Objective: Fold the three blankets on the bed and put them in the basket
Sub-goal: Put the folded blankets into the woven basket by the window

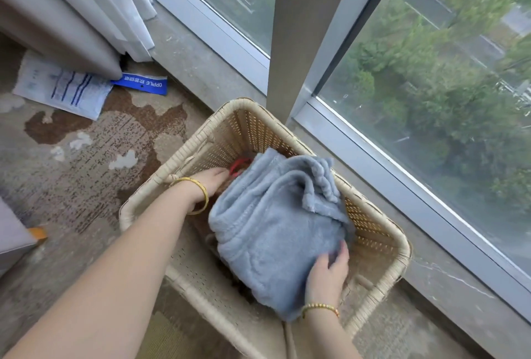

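Blanket (275, 232) sits folded in basket (402, 246), my right hand (327, 269) pinching its near edge, left hand (211, 182) tucked beside it, grip unclear; placing step, next I'd press it flat and let go.

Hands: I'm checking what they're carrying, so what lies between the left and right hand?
The folded blue blanket lies between the left hand and right hand, inside the basket, per the head view.

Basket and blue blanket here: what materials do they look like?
Basket: looks like woven rattan or wicker, pale matte tan, with wrapped rim strands and open-weave perforated walls; could be synthetic. Blue blanket: seems soft fleece or plush, a fuzzy matte nap with thick rolled folds; fibre type can't be told.
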Demonstrator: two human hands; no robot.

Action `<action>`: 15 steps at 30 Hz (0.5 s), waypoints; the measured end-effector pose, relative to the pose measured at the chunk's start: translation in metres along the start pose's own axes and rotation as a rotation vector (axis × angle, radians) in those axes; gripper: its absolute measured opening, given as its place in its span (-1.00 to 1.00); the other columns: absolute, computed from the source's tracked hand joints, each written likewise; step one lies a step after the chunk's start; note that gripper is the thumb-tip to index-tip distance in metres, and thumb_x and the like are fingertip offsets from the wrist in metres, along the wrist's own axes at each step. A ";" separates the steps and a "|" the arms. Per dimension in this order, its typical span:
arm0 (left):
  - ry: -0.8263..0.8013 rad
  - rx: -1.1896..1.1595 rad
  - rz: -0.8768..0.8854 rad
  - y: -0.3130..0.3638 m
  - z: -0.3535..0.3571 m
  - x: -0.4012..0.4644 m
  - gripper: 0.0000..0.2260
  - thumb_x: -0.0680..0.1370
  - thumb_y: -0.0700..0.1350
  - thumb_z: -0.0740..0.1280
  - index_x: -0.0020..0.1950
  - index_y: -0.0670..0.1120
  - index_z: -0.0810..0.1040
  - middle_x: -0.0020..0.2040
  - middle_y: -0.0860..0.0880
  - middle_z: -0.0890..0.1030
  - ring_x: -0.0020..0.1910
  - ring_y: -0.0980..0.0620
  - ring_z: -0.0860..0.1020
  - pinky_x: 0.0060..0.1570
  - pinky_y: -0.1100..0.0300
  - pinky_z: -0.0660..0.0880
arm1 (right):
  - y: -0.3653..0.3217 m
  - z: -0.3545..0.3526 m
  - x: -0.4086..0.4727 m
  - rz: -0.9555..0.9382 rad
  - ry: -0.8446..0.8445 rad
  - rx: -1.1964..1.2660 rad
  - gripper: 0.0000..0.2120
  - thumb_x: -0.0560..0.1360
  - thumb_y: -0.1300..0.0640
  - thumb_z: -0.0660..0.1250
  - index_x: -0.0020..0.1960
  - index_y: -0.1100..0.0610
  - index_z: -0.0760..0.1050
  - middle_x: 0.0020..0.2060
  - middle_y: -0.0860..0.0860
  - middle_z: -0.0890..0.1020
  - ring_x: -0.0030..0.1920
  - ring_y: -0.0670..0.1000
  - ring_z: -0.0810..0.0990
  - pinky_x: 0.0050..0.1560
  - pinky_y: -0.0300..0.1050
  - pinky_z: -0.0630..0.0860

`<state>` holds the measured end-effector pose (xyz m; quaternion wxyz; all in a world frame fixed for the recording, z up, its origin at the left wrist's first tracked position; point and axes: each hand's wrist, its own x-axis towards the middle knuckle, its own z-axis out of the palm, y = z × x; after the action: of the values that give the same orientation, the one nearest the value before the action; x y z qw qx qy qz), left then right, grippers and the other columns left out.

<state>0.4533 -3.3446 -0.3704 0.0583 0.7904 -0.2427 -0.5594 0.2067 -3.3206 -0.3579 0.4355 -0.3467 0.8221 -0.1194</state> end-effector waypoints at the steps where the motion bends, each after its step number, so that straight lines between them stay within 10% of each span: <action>1: 0.023 -0.015 -0.005 -0.003 -0.001 -0.003 -0.62 0.65 0.02 0.05 0.39 -0.10 0.39 0.40 -0.13 0.40 0.36 -0.06 0.36 0.31 0.19 0.25 | -0.006 0.002 -0.008 -0.135 -0.041 -0.065 -0.52 0.56 0.25 0.18 0.46 0.20 0.19 0.43 0.22 0.25 0.43 0.14 0.21 0.43 -0.06 0.10; 6: 0.348 -0.055 0.037 0.019 -0.009 -0.038 -0.66 0.63 -0.06 0.09 0.36 -0.12 0.39 0.35 -0.13 0.45 0.31 -0.11 0.41 0.25 0.14 0.30 | -0.030 0.030 -0.040 -0.318 -0.287 -0.524 -0.39 0.57 -0.15 0.08 0.52 -0.06 -0.07 0.52 0.07 -0.05 0.49 0.12 -0.01 0.46 -0.02 -0.05; 10: 0.850 0.624 0.496 0.038 0.010 -0.084 -0.79 0.44 -0.15 0.19 -0.04 -0.07 0.58 -0.09 -0.08 0.61 -0.07 -0.13 0.56 -0.05 0.04 0.45 | -0.042 0.042 -0.042 -0.415 -0.399 -0.841 -0.40 0.55 -0.25 -0.01 0.50 -0.17 -0.16 0.52 -0.03 -0.14 0.47 0.11 0.00 0.39 0.08 0.05; 12: 0.737 0.786 0.705 0.047 0.029 -0.094 -0.79 0.39 -0.09 0.14 -0.16 -0.06 0.57 -0.20 -0.04 0.59 -0.17 -0.08 0.56 -0.17 0.12 0.46 | -0.044 0.046 -0.040 -0.479 -0.448 -0.902 -0.42 0.57 -0.17 0.03 0.50 -0.18 -0.14 0.52 -0.03 -0.14 0.47 0.11 0.01 0.36 0.09 0.06; 15: 0.373 0.848 0.526 0.039 0.057 -0.075 -0.71 0.53 -0.07 0.10 0.21 -0.03 0.44 0.25 -0.05 0.45 0.26 -0.05 0.38 0.19 0.11 0.30 | -0.041 0.048 -0.032 -0.526 -0.474 -0.964 -0.45 0.58 -0.09 0.05 0.50 -0.18 -0.09 0.52 -0.02 -0.13 0.47 0.10 0.01 0.34 0.09 0.09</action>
<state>0.3693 -3.3350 -0.3128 -0.0856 0.7431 -0.6231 -0.2285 0.2761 -3.3236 -0.3452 0.3566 -0.7142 0.5507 0.2438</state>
